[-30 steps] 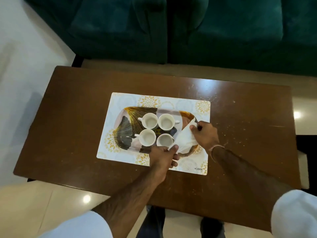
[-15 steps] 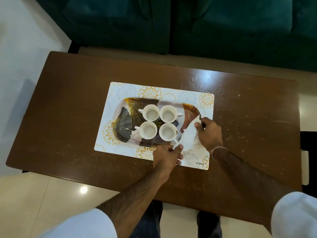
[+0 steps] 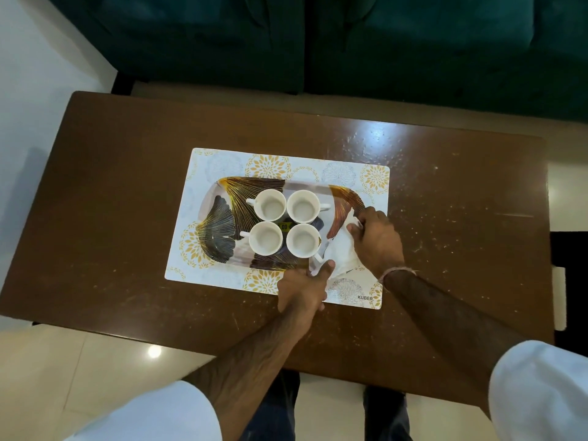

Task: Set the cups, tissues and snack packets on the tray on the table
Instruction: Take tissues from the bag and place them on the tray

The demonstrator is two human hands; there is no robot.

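Observation:
A leaf-patterned tray (image 3: 222, 218) lies on a white floral placemat (image 3: 219, 163) on the brown table (image 3: 111, 186). Several empty white cups (image 3: 270, 205) stand grouped in the tray's middle. A white tissue (image 3: 340, 249) rests over the tray's right end. My right hand (image 3: 377, 240) pinches its far corner, and my left hand (image 3: 302, 291) pinches its near corner at the tray's front edge. No snack packets are in view.
A dark green sofa (image 3: 318, 43) stands just beyond the table's far edge. Pale floor tiles (image 3: 47, 361) surround the table, and my legs show below its near edge. Bare tabletop lies left and right of the placemat.
Both hands have lowered the tissue, so it lies flatter on the tray's right end. The camera has shifted, sliding the table lower in view.

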